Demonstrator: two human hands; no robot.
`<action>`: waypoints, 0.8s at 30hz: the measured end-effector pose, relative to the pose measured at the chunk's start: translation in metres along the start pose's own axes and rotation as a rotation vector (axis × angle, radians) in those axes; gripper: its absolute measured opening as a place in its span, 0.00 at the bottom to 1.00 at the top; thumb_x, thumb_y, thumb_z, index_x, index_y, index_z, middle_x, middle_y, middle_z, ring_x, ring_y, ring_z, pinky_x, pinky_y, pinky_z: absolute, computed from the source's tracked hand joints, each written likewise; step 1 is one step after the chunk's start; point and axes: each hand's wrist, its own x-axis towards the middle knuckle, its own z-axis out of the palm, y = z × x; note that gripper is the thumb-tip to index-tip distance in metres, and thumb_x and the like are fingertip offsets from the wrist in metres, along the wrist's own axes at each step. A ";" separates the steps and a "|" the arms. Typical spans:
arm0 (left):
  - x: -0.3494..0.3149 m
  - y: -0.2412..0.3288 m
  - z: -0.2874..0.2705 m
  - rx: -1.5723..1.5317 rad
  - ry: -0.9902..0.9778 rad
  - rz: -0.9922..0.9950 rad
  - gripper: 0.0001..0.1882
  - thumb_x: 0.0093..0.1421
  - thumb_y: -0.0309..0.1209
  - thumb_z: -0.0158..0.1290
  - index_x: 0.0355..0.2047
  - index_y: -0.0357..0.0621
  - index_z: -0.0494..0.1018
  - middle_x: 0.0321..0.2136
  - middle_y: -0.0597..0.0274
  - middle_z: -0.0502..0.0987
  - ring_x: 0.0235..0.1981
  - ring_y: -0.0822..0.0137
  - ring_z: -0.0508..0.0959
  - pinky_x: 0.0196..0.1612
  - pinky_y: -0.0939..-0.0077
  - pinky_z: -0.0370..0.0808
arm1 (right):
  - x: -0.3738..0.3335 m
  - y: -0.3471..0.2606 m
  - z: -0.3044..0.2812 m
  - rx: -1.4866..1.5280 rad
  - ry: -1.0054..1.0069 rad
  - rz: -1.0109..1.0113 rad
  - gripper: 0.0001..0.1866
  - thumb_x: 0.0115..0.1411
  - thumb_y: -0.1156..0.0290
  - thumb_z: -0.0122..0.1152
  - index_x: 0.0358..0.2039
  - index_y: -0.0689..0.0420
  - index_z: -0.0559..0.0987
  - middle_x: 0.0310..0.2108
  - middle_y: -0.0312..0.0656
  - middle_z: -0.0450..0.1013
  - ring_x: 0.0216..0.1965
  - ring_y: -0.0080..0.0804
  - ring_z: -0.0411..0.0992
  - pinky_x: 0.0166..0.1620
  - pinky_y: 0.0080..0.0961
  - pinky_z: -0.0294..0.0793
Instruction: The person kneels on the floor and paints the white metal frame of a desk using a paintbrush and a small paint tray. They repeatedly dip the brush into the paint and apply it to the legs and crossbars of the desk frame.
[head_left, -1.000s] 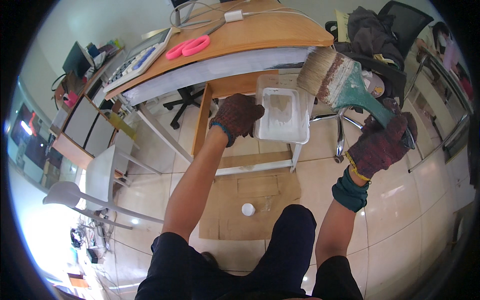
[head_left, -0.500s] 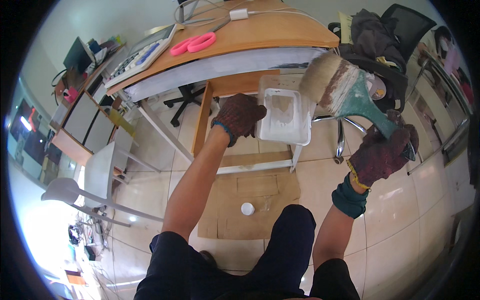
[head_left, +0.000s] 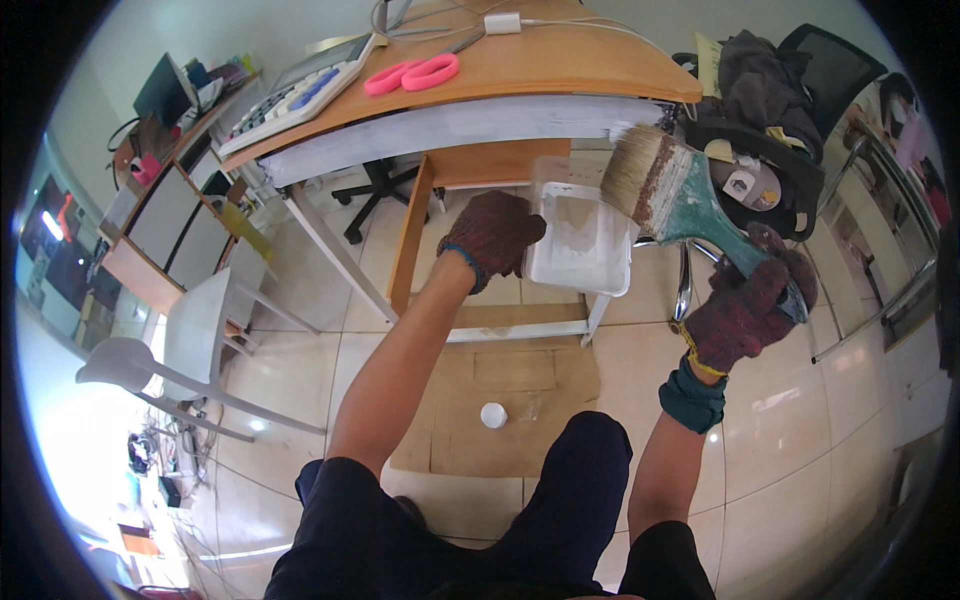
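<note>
My left hand (head_left: 490, 240), in a dark brown knit glove, grips the left side of a clear plastic tub (head_left: 578, 272) with white paint inside. Its lid seems folded back at the far side. My right hand (head_left: 745, 312), gloved in dark red with a yellow edge, is closed round the green handle of a wide paintbrush (head_left: 690, 195). The light bristles point up and left, overlapping the tub's right rim in view; whether they touch it I cannot tell. Behind both hands is a wooden desk (head_left: 560, 62) with a white-streaked front edge.
Pink-handled scissors (head_left: 412, 74), a keyboard (head_left: 300, 105) and a white adapter (head_left: 503, 23) with cables lie on the desk. A black chair (head_left: 770, 150) bearing dark cloth stands right. White chair (head_left: 190, 330) at left. Cardboard (head_left: 460, 430) on the floor bears a white cap (head_left: 493, 415).
My right hand has brought the paintbrush slightly left and down, nearer the tub. The left hand keeps its hold on the tub. The whole view has shifted a little.
</note>
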 end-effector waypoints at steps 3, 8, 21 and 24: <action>0.005 0.002 0.003 0.036 -0.048 -0.024 0.20 0.59 0.39 0.45 0.19 0.35 0.72 0.11 0.53 0.72 0.12 0.65 0.76 0.19 0.70 0.73 | -0.006 -0.004 -0.001 0.019 -0.008 0.000 0.18 0.57 0.60 0.53 0.42 0.58 0.65 0.33 0.48 0.73 0.21 0.29 0.71 0.20 0.18 0.69; 0.007 0.006 0.009 0.101 -0.059 0.041 0.19 0.59 0.39 0.44 0.20 0.35 0.72 0.11 0.53 0.73 0.13 0.64 0.76 0.20 0.70 0.73 | -0.004 -0.002 0.012 0.075 0.008 0.007 0.16 0.56 0.65 0.56 0.42 0.58 0.67 0.33 0.49 0.74 0.26 0.32 0.74 0.21 0.19 0.71; 0.009 -0.004 0.018 -0.027 -0.024 0.069 0.19 0.57 0.40 0.48 0.21 0.34 0.72 0.11 0.53 0.71 0.10 0.64 0.73 0.16 0.71 0.71 | 0.017 0.001 -0.013 0.038 -0.003 -0.053 0.18 0.59 0.58 0.54 0.42 0.57 0.66 0.34 0.47 0.74 0.30 0.34 0.74 0.24 0.19 0.73; 0.007 -0.002 0.016 -0.031 -0.045 0.017 0.19 0.57 0.40 0.48 0.21 0.33 0.72 0.10 0.53 0.71 0.09 0.65 0.73 0.15 0.71 0.70 | 0.027 0.010 0.001 0.045 0.138 -0.155 0.19 0.56 0.57 0.57 0.39 0.58 0.68 0.29 0.48 0.74 0.18 0.27 0.70 0.18 0.17 0.67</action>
